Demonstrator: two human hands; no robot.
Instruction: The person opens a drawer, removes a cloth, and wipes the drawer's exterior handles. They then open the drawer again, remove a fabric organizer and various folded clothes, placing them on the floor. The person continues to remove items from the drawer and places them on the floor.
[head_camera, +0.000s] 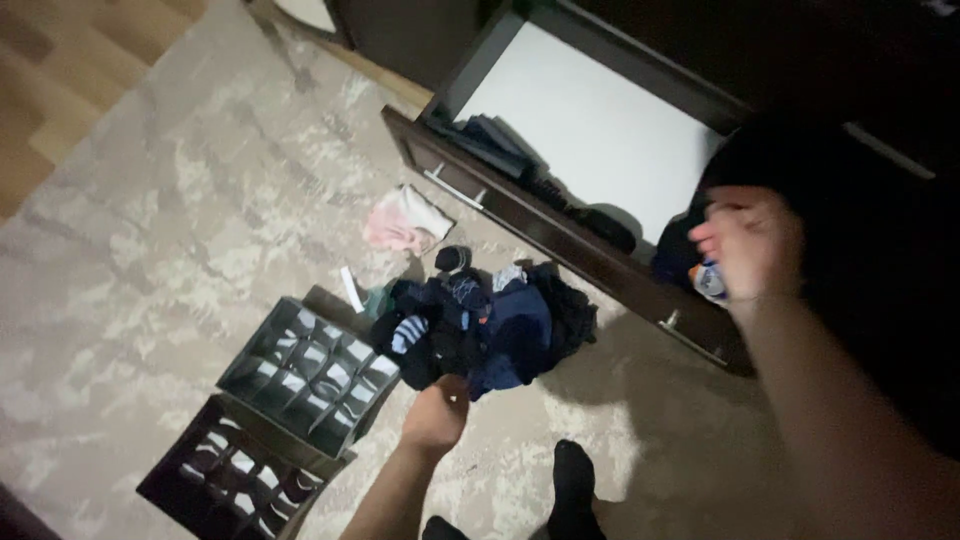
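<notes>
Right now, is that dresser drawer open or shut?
Open: the drawer is pulled out over the rug, its white bottom and a few dark clothes showing.

Right hand (750, 245) motion-blurred, held item (708, 281) unclear; lower organizer (230, 480) cut by edge.

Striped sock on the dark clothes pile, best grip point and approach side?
Pinch the striped sock at its upper end, coming from above on the pile's left side. It lies on top at the left edge of the clothes pile, uncovered, beside the grey organiser. The left hand is the nearer one; the right hand is up by the drawer.
</notes>
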